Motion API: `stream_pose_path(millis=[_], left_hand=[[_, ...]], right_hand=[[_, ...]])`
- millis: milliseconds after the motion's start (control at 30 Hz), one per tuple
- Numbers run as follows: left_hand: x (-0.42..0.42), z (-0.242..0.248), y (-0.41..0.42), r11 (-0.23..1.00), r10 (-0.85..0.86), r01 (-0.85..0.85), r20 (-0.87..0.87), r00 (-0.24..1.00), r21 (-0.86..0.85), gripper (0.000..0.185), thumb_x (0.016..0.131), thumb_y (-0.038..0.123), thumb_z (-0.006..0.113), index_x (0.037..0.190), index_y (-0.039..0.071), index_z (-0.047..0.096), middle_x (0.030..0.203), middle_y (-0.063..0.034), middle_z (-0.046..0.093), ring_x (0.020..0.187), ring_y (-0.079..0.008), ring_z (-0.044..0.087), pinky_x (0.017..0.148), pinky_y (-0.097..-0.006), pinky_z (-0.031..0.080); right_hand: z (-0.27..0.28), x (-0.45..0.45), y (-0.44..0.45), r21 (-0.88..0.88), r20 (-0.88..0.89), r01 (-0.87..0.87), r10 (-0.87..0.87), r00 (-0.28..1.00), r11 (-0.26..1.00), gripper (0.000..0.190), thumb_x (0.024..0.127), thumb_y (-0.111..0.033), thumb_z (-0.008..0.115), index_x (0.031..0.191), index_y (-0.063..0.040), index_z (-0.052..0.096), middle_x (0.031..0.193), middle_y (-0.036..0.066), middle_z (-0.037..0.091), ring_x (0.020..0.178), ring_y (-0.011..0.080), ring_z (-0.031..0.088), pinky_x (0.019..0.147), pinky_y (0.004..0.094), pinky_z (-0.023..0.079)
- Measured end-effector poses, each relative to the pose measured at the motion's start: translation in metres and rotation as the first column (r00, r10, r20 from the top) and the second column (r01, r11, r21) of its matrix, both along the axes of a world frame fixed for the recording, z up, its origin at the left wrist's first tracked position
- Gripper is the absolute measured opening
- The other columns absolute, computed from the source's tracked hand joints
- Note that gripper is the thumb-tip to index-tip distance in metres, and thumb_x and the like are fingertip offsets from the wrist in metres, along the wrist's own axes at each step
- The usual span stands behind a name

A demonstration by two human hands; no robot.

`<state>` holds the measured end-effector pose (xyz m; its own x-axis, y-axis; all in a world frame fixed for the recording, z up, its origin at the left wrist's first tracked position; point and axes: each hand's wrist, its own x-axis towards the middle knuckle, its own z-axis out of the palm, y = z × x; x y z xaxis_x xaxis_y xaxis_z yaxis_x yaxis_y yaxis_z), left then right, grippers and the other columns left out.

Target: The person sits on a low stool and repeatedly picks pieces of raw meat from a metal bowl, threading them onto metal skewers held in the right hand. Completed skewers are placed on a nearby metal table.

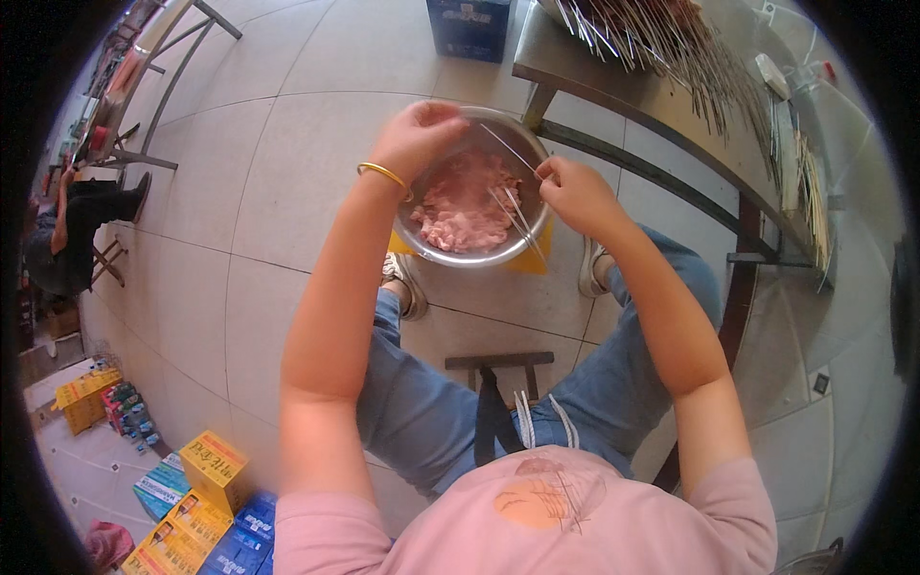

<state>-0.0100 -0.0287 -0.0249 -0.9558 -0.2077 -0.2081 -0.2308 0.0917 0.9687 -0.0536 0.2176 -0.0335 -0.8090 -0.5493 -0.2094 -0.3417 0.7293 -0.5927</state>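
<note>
A metal bowl [474, 260] holds pieces of raw meat [463, 215] before me, between my feet. My right hand [581, 195], at the bowl's right rim, pinches a thin metal skewer [507, 147] that points up and left across the bowl. More metal skewers [519, 223] lean on the right inside of the bowl, their lower ends over its rim. My left hand [420, 136], with a gold bangle [384, 172] on the wrist, is over the bowl's upper left edge. Its fingers are curled and slightly blurred; whether they pinch anything is hidden.
To the right stands a metal-topped table [611, 86] with many loaded skewers [647, 36] on it. A blue box [471, 29] is on the tiled floor ahead. Stacked cartons [208, 503] are at lower left. A seated person [72, 237] is at far left.
</note>
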Motion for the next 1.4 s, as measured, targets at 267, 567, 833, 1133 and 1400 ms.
stream_pose_path(millis=[267,567,833,1133,1400], left_hand=[[0.026,-0.078,0.028,0.324,-0.526,0.638,0.428,0.735,-0.699,0.025,0.074,0.003,0.059,0.097,0.008,0.068,0.097,-0.0171,0.068,0.094,-0.0347,0.063,0.083,-0.0398,0.05],[0.031,-0.104,0.045,0.227,-0.384,0.699,0.597,0.704,-0.678,0.017,0.077,0.01,0.057,0.09,0.005,0.066,0.095,-0.0171,0.066,0.095,-0.0351,0.061,0.085,-0.0431,0.049],[0.013,-0.063,0.018,0.957,-0.208,0.242,0.208,0.956,-0.157,0.02,0.091,0.017,0.061,0.102,0.0,0.062,0.098,-0.0125,0.067,0.088,-0.0197,0.065,0.077,-0.0298,0.053],[0.008,0.01,0.01,0.654,0.214,-0.2,0.075,0.974,0.729,0.019,0.097,0.016,0.051,0.107,0.0,0.054,0.117,-0.0191,0.06,0.105,-0.024,0.062,0.09,-0.0294,0.055],[0.006,0.027,-0.001,0.609,0.429,-0.345,0.069,0.9,0.714,0.018,0.096,0.014,0.054,0.106,0.0,0.053,0.116,-0.0179,0.061,0.107,-0.0259,0.061,0.093,-0.0309,0.053]], right_hand=[[0.014,0.006,-0.001,-0.133,-0.011,-0.004,0.003,1.0,0.991,0.026,0.08,-0.015,0.053,0.1,0.0,0.062,0.081,0.016,0.065,0.075,0.0273,0.064,0.07,0.036,0.049],[0.023,0.007,0.003,-0.179,-0.013,0.028,-0.03,0.999,0.984,0.023,0.08,-0.02,0.056,0.095,-0.004,0.063,0.089,0.02,0.066,0.084,0.0372,0.063,0.076,0.0443,0.049],[0.03,0.01,0.005,-0.286,-0.011,0.039,-0.044,0.999,0.957,0.021,0.088,-0.02,0.054,0.096,-0.003,0.063,0.088,0.02,0.066,0.082,0.0364,0.064,0.072,0.0436,0.049],[0.045,0.029,0.006,-0.483,0.103,0.038,0.013,0.995,0.875,0.018,0.09,-0.016,0.06,0.101,-0.002,0.063,0.081,0.016,0.066,0.071,0.0217,0.065,0.064,0.0312,0.049],[0.043,0.039,0.006,-0.494,0.101,-0.022,0.082,0.992,0.869,0.017,0.091,-0.014,0.061,0.102,-0.002,0.063,0.079,0.015,0.066,0.068,0.0167,0.064,0.063,0.029,0.049]])
